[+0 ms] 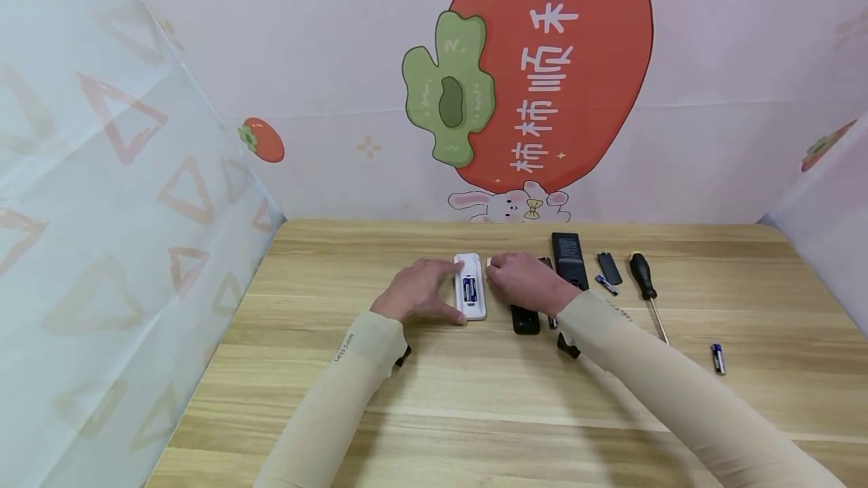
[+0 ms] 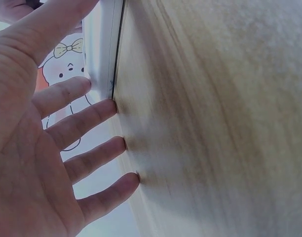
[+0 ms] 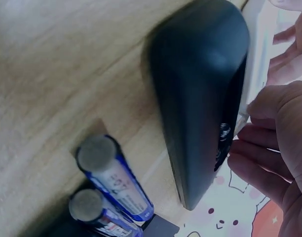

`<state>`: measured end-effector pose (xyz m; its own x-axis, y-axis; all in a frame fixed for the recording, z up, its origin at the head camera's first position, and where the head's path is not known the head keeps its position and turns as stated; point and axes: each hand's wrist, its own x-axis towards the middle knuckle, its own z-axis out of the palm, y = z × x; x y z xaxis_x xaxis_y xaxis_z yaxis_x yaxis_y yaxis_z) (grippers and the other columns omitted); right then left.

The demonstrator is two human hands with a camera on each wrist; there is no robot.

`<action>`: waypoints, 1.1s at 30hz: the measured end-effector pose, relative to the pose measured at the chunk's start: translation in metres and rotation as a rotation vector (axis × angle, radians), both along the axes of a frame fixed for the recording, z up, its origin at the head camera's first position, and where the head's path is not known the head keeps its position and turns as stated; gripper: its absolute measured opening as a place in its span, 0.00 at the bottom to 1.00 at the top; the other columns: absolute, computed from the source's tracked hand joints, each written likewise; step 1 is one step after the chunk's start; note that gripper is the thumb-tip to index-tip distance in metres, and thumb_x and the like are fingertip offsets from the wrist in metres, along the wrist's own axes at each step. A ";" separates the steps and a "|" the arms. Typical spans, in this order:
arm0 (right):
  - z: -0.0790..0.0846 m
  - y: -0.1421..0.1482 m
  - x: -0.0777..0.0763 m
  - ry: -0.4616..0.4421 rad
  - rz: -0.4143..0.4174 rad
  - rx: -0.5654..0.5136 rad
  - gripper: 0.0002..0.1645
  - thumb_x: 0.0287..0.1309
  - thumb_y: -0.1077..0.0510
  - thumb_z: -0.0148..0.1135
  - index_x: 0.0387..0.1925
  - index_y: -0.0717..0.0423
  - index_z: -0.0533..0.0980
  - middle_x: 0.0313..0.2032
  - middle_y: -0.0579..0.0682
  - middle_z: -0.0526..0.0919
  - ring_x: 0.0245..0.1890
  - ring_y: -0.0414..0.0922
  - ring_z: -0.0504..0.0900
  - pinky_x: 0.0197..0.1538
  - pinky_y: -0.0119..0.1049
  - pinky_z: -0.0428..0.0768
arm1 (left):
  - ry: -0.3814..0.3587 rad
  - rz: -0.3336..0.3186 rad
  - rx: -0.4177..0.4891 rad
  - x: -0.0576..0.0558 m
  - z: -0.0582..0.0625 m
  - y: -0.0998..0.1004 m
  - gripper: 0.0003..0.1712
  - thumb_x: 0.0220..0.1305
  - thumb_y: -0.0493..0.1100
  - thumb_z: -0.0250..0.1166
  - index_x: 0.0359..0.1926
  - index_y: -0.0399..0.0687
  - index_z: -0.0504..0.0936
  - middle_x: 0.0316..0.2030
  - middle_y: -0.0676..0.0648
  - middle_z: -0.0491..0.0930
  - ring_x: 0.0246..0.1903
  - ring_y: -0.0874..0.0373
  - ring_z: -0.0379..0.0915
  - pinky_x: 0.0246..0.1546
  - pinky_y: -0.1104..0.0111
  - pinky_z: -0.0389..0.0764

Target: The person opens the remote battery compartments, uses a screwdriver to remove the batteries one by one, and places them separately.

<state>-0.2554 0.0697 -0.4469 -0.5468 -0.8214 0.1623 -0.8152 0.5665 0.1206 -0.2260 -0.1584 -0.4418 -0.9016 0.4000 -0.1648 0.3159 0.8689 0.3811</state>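
Note:
A white remote control (image 1: 479, 310) lies on the table with its battery compartment uncovered and blue batteries (image 1: 470, 289) inside. My left hand (image 1: 422, 290) spans the remote from its left side, thumb near one end and a fingertip near the other. In the left wrist view the fingers are spread and fairly straight, their tips on the remote's side and the tabletop. Just right of the remote, my right hand (image 1: 531, 281) pinches a small white piece (image 1: 489, 265), apparently the battery cover, mostly hidden by the fingers. Below that hand lies a black remote (image 3: 200, 94) with springs showing in its compartment.
Another black remote (image 1: 568, 253) lies behind the right wrist. Farther right are a dark battery cover (image 1: 609, 268), a loose battery (image 1: 606, 285), a screwdriver (image 1: 641, 276) and another battery (image 1: 719, 359). Two batteries (image 3: 119, 185) appear beside the black remote in the right wrist view.

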 end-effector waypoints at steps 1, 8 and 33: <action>-0.001 0.000 0.000 0.001 0.004 0.000 0.11 0.64 0.58 0.69 0.45 0.60 0.86 0.39 0.55 0.88 0.35 0.48 0.87 0.42 0.41 0.86 | 0.001 -0.002 -0.002 0.000 0.000 0.000 0.59 0.42 0.64 0.82 0.75 0.54 0.68 0.69 0.49 0.71 0.68 0.49 0.66 0.68 0.51 0.67; -0.004 0.001 -0.001 -0.009 0.007 -0.005 0.11 0.63 0.57 0.70 0.43 0.59 0.86 0.37 0.53 0.88 0.32 0.46 0.86 0.40 0.40 0.86 | 0.001 0.001 -0.006 -0.001 -0.003 0.000 0.59 0.42 0.65 0.82 0.75 0.55 0.68 0.70 0.49 0.71 0.68 0.49 0.65 0.68 0.52 0.67; 0.029 0.062 0.016 -0.237 -0.324 -0.207 0.17 0.62 0.53 0.70 0.49 0.59 0.84 0.47 0.55 0.86 0.39 0.49 0.84 0.44 0.48 0.85 | -0.003 0.005 -0.007 -0.002 -0.004 0.000 0.60 0.42 0.63 0.83 0.75 0.54 0.67 0.70 0.48 0.70 0.69 0.48 0.65 0.68 0.51 0.66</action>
